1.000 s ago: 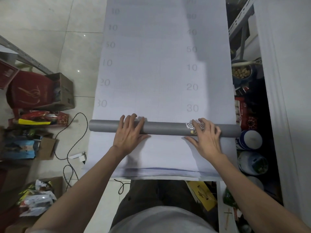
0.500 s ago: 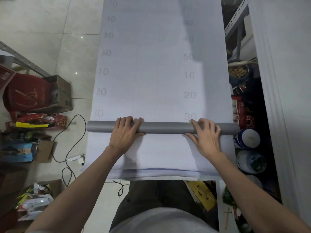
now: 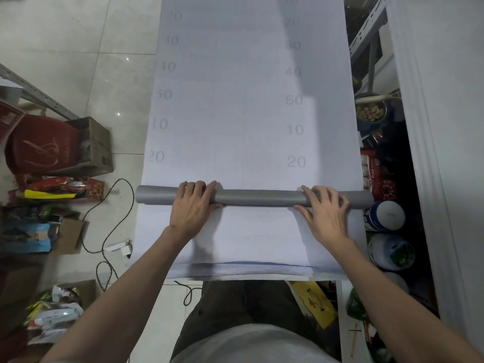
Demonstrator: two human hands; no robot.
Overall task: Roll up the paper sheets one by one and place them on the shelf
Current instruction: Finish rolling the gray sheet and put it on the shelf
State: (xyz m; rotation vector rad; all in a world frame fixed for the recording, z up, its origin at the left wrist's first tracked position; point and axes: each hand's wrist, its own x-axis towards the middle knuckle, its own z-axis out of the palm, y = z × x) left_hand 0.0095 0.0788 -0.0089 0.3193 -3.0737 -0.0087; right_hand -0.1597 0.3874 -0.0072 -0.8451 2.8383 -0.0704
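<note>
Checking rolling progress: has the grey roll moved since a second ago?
No, the grey roll hardly moved: its right end stays beside the white-lidded jar. The flat sheet slid toward it instead, 30 marks now wound in.

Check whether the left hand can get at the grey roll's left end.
Probably yes. The left hand holds the grey roll a little way in from its left end; that stretch of roll is bare, and nothing lies on the paper sheet beside it.
</note>
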